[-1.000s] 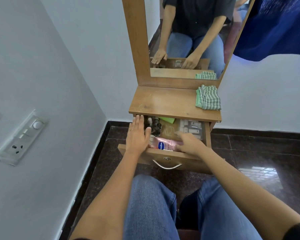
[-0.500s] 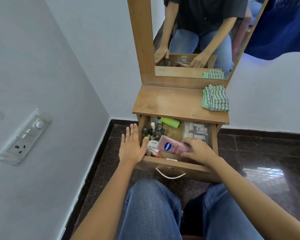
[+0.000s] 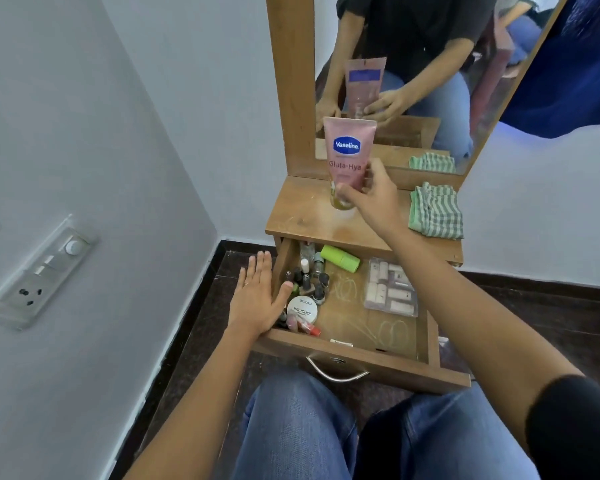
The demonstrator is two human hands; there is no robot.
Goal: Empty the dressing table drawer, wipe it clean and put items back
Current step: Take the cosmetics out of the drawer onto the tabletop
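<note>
The wooden drawer is pulled out under the dressing table top. My right hand grips a pink lotion tube, standing it cap-down on the table top. My left hand lies flat with fingers apart on the drawer's left wall. Inside the drawer are several nail polish bottles, a round white nail polish remover tub, a green tube and a clear packet of small rolls.
A folded green striped cloth lies on the table top's right side. A wood-framed mirror rises behind. A switch plate is on the left wall. My knees in jeans are below the drawer.
My right hand has lifted the pink tube out of the drawer and brought it upright onto the table top. My left hand slid slightly left onto the drawer's side.
</note>
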